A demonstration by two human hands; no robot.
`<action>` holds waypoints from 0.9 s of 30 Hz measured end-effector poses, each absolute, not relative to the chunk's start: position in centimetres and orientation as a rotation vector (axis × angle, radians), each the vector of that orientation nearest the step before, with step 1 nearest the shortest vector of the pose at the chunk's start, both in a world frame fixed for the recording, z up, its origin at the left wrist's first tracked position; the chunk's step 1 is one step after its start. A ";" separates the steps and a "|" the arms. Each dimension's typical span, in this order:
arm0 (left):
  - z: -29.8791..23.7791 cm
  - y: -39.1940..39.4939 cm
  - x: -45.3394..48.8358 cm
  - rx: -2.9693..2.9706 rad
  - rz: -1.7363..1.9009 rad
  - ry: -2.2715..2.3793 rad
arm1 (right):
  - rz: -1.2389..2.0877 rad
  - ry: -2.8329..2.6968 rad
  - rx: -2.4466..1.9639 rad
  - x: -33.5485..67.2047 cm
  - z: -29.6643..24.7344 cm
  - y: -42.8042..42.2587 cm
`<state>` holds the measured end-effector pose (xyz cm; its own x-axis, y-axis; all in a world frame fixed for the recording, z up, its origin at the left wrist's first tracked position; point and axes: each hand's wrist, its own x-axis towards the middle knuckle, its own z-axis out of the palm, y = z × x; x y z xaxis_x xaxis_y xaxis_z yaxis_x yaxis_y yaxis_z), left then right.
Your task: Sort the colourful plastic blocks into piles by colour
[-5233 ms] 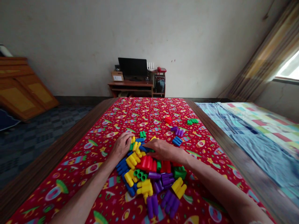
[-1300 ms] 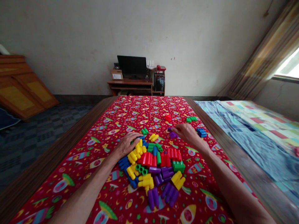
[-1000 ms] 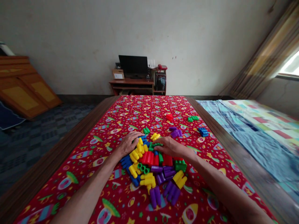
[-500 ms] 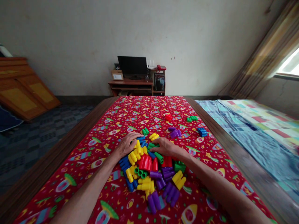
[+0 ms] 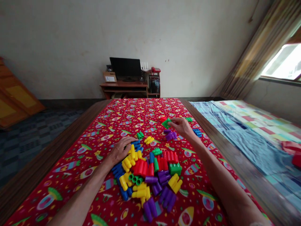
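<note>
A heap of plastic toy building blocks in red, yellow, blue, green and purple lies on the patterned red cloth point(image 5: 131, 113). My right hand point(image 5: 182, 127) reaches past the heap, pinching a green block point(image 5: 166, 123) beside a red block point(image 5: 163, 119). Just nearer lie purple blocks point(image 5: 170, 135). At the heap's left edge, my left hand point(image 5: 121, 150) rests with fingers loosely bent and apart, against blue blocks point(image 5: 136, 145) and close to yellow blocks point(image 5: 127, 161). Its fingertips are partly hidden. Red blocks point(image 5: 140, 167) sit mid-heap.
Toward the cloth's right edge are a blue block point(image 5: 197, 132) and a green block point(image 5: 188, 119). A yellow block point(image 5: 149, 140) lies behind the heap. Beyond the table stands a desk point(image 5: 124, 84) with a monitor point(image 5: 125, 68); a bed point(image 5: 235, 125) is at the right.
My right hand has moved from the heap away toward the far right, carrying a green block. My left hand stays at the heap's left edge. The view has turned slightly right.
</note>
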<state>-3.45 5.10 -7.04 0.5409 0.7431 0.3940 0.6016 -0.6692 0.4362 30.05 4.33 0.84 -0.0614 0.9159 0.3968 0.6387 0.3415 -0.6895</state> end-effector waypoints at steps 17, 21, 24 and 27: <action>-8.0 5.6 -3.8 2.552 0.861 1.117 | -0.166 -1.798 -2.264 41.0 0.4 8.1; -7.2 5.2 -3.5 2.539 0.828 1.145 | -0.025 -2.060 -1.842 36.2 1.8 5.4; -6.6 4.9 -3.3 2.531 0.809 1.149 | 0.350 -2.362 -1.333 31.3 2.4 3.1; -6.4 4.8 -3.3 2.523 0.806 1.145 | 0.549 -2.609 -1.007 27.2 1.9 1.0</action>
<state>-3.27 4.77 -6.37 0.5370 0.7531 0.3801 0.6117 -0.6579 0.4394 27.23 1.04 1.95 -0.7137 0.6884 0.1297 0.5777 0.6831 -0.4468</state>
